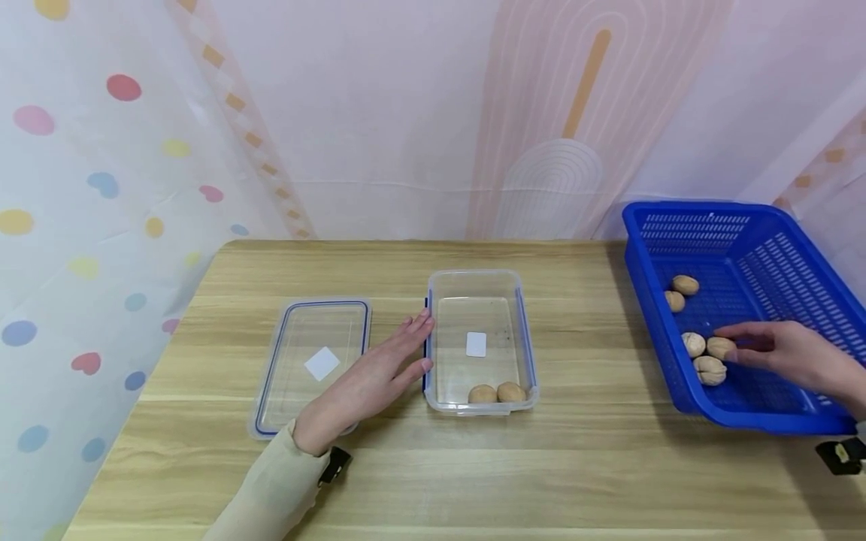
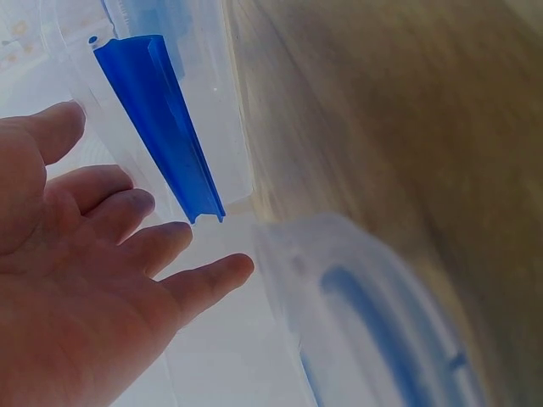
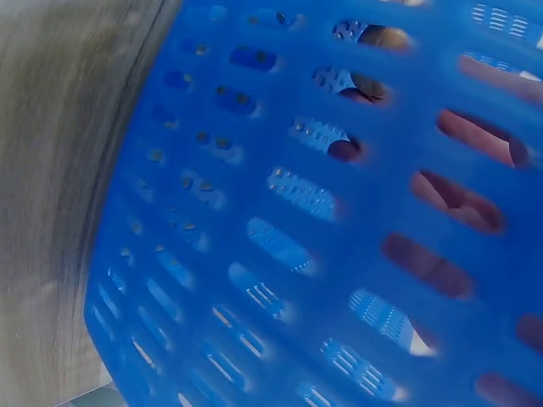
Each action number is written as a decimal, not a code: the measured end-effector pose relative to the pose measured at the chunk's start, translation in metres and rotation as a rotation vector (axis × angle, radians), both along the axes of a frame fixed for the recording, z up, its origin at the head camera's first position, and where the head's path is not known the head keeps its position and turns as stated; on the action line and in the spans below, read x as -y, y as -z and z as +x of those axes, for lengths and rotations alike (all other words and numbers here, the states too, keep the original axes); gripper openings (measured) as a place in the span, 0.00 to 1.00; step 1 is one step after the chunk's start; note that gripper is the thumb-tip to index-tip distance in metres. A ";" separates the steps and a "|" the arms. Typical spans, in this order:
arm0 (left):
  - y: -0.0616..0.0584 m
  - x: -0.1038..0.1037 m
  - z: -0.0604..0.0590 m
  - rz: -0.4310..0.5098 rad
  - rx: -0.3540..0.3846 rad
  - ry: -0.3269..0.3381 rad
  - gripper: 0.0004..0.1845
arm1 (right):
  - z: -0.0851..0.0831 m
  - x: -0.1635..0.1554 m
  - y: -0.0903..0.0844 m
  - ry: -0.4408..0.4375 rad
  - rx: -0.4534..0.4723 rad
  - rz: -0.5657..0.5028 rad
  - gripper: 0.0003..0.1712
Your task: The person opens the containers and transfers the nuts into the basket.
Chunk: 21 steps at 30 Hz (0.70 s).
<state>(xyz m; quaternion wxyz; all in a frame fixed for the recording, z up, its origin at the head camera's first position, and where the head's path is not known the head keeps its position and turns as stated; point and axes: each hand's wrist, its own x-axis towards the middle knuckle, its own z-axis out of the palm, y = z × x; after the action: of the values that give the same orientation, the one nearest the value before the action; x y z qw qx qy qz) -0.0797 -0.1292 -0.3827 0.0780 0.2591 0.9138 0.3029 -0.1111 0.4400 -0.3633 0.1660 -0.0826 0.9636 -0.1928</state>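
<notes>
A clear plastic food container with blue side clips stands at the middle of the table, two walnuts in its near end. My left hand lies with fingers extended against the container's left side; in the left wrist view the fingers are beside a blue clip. Inside the blue basket at the right, my right hand pinches a walnut between thumb and fingers. Several other walnuts lie around it along the basket's left side. The basket's slotted wall mostly hides this hand in the right wrist view.
The container's clear lid, with a blue seal and a white label, lies flat to the left, partly under my left forearm and hand. A patterned cloth hangs behind the wooden table. The basket stands near the table's right side.
</notes>
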 end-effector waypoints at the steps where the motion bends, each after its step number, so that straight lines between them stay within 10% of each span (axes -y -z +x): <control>1: 0.000 0.000 0.000 0.000 0.004 -0.002 0.34 | -0.001 0.000 0.000 -0.002 0.006 -0.002 0.24; 11: -0.002 0.002 0.000 0.007 0.008 -0.004 0.33 | -0.001 0.002 -0.001 -0.061 0.068 -0.017 0.26; 21: -0.002 0.001 0.001 0.010 0.023 -0.005 0.33 | 0.022 0.020 -0.018 0.048 -0.233 -0.066 0.25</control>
<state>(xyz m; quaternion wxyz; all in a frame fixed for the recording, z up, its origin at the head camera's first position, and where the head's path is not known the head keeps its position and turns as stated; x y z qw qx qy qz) -0.0783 -0.1299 -0.3807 0.0866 0.2534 0.9121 0.3105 -0.0890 0.4196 -0.3450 0.0456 -0.0869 0.9711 -0.2175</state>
